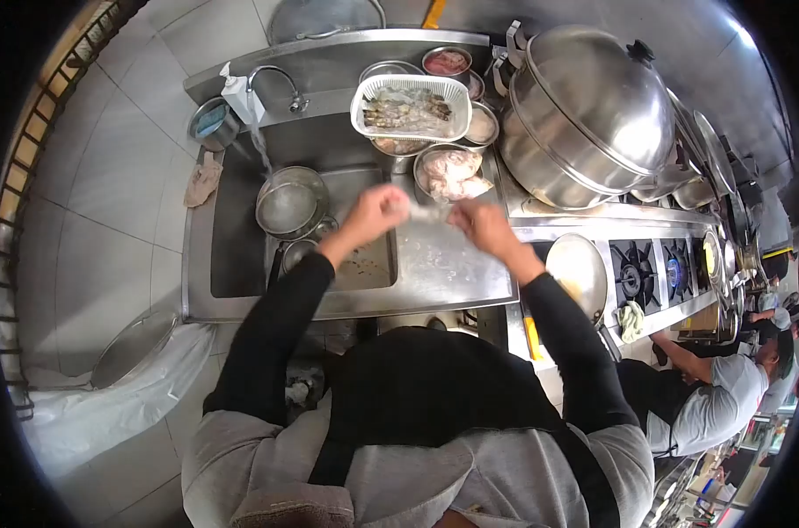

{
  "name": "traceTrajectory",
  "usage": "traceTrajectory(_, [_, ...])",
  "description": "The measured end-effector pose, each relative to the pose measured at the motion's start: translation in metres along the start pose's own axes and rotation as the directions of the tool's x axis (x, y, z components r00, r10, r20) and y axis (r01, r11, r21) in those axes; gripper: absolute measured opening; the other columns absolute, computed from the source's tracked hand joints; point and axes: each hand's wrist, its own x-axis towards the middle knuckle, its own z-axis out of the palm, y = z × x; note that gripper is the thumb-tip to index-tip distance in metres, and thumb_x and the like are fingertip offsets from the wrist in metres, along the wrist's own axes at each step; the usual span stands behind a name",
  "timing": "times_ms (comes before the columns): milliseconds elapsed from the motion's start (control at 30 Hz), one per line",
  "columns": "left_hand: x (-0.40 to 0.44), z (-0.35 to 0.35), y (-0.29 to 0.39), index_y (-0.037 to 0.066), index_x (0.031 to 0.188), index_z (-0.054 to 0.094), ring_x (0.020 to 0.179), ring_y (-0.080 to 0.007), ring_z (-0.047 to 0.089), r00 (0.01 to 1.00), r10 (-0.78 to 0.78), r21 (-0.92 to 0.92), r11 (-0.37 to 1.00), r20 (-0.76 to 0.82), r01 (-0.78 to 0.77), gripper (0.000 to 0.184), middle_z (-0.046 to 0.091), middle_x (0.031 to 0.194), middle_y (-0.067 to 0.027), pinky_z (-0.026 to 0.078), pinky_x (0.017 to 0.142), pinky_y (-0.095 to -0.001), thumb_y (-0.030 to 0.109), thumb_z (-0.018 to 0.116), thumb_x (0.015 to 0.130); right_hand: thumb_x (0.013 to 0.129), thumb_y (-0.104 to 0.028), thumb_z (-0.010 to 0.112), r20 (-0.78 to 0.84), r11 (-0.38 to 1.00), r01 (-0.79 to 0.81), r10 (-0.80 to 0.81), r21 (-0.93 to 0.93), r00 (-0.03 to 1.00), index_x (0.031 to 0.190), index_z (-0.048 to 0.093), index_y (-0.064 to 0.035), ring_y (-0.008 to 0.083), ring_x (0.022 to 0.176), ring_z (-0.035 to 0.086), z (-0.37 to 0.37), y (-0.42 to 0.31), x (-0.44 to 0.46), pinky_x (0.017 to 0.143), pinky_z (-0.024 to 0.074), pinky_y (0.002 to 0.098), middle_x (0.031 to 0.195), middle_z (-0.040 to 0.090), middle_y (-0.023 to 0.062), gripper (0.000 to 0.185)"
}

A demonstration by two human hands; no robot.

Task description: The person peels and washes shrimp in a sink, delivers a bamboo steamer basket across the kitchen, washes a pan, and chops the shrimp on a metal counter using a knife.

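Observation:
A small pale grey shrimp (428, 212), smeared by motion, is stretched between my two hands above the steel counter. On its left end the fingers of my left hand (375, 215) are pinched, over the right edge of the sink. My right hand (487, 231) pinches the other end, just below a bowl of pale raw meat (452, 172). Beyond the hands, a white plastic basket (359, 113) holds several raw shrimp (408, 110) and sits on top of metal bowls.
Water runs from the faucet (280, 75) into a pot (291, 201) in the sink (232, 229). A large steel steamer (584, 114) stands at the right, near a frying pan (578, 271) and a lit burner (674, 271). A co-worker (711, 392) is farther right.

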Motion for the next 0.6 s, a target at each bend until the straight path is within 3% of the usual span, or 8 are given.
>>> traceTrajectory(100, [0.077, -0.065, 0.057, 0.007, 0.110, 0.069, 0.088, -0.0141, 0.066, 0.994, 0.000, 0.331, 0.943, -0.108, 0.036, 0.031, 0.072, 0.102, -0.0054, 0.053, 0.080, -0.0329, 0.021, 0.078, 0.084, 0.090, -0.026, 0.067, -0.147, 0.999, 0.030, -0.033, -0.020, 0.989, 0.096, 0.068, -0.0042, 0.0424, 0.084, 0.066, -0.045, -0.001, 0.087, 0.074, 0.0528, 0.0502, 0.090, 0.068, 0.0222, 0.022])
traceTrajectory(167, [0.138, -0.105, 0.027, 0.008, 0.127, 0.065, 0.110, -0.0228, 0.066, 0.987, 0.130, 0.347, 0.933, -0.089, -0.092, 0.051, 0.070, 0.120, -0.0137, 0.051, 0.096, -0.0352, 0.026, 0.081, 0.082, 0.087, -0.030, 0.069, -0.104, 0.963, -0.103, 0.079, -0.249, 0.991, 0.095, 0.068, -0.0045, 0.0416, 0.089, 0.067, -0.066, 0.004, 0.140, 0.078, 0.0535, 0.0499, 0.092, 0.070, 0.0212, 0.026])
traceTrajectory(200, [0.148, -0.120, 0.044, 0.009, 0.135, 0.060, 0.119, -0.0258, 0.062, 0.943, 0.297, 0.545, 0.820, -0.151, -0.171, 0.063, 0.065, 0.130, -0.0141, 0.048, 0.101, -0.0365, 0.031, 0.083, 0.081, 0.086, -0.031, 0.070, -0.200, 0.941, -0.131, 0.070, -0.313, 0.977, 0.095, 0.069, -0.0048, 0.0409, 0.091, 0.068, -0.069, 0.015, 0.156, 0.080, 0.0535, 0.0496, 0.093, 0.070, 0.0210, 0.027])
traceTrajectory(233, [0.159, -0.130, 0.048, 0.005, 0.132, 0.061, 0.119, -0.0330, 0.061, 0.912, 0.356, 0.462, 0.856, -0.201, -0.232, 0.066, 0.063, 0.128, -0.0172, 0.048, 0.099, -0.0384, 0.032, 0.084, 0.076, 0.085, -0.032, 0.070, -0.295, 0.913, -0.168, 0.055, -0.373, 0.954, 0.095, 0.070, -0.0050, 0.0403, 0.093, 0.068, -0.070, 0.025, 0.163, 0.081, 0.0535, 0.0494, 0.094, 0.071, 0.0207, 0.029])
traceTrajectory(367, [0.103, -0.122, 0.097, 0.005, 0.132, 0.061, 0.117, -0.0290, 0.061, 0.847, 0.474, 0.541, 0.790, -0.241, -0.288, 0.058, 0.064, 0.126, -0.0156, 0.048, 0.100, -0.0366, 0.026, 0.081, 0.081, 0.083, -0.029, 0.071, -0.030, 0.938, -0.262, 0.262, -0.227, 0.965, 0.103, 0.073, -0.0084, 0.0384, 0.096, 0.068, -0.082, 0.019, 0.108, 0.085, 0.0534, 0.0470, 0.098, 0.072, 0.0198, 0.029])
traceTrajectory(433, [0.048, -0.094, 0.061, 0.003, 0.127, 0.064, 0.113, -0.0233, 0.063, 0.890, 0.266, 0.258, 0.950, -0.369, -0.177, 0.048, 0.067, 0.121, -0.0126, 0.048, 0.097, -0.0329, 0.023, 0.078, 0.085, 0.082, -0.027, 0.071, 0.263, 0.936, -0.258, 0.318, -0.238, 0.911, 0.108, 0.074, -0.0098, 0.0377, 0.097, 0.068, -0.061, 0.049, 0.051, 0.087, 0.0530, 0.0460, 0.099, 0.072, 0.0199, 0.031])
traceTrajectory(500, [-0.010, -0.042, 0.029, 0.002, 0.118, 0.068, 0.102, -0.0179, 0.064, 0.865, -0.229, -0.398, 0.917, -0.447, 0.037, 0.036, 0.068, 0.111, -0.0093, 0.050, 0.089, -0.0279, 0.023, 0.076, 0.089, 0.080, -0.024, 0.072, 0.446, 0.945, -0.115, 0.248, -0.305, 0.860, 0.111, 0.074, -0.0116, 0.0363, 0.100, 0.068, -0.005, 0.102, 0.007, 0.090, 0.0524, 0.0439, 0.104, 0.072, 0.0181, 0.033])
traceTrajectory(600, [-0.066, 0.017, -0.022, 0.005, 0.103, 0.070, 0.078, -0.0121, 0.060, 0.690, -0.723, -0.777, 0.427, 0.013, 0.462, 0.023, 0.065, 0.090, -0.0021, 0.050, 0.073, -0.0232, 0.024, 0.074, 0.091, 0.082, -0.022, 0.069, -0.013, 0.936, -0.203, 0.208, -0.288, 0.978, 0.110, 0.075, -0.0149, 0.0379, 0.112, 0.060, 0.078, 0.124, -0.029, 0.094, 0.0503, 0.0427, 0.104, 0.070, 0.0185, 0.030])
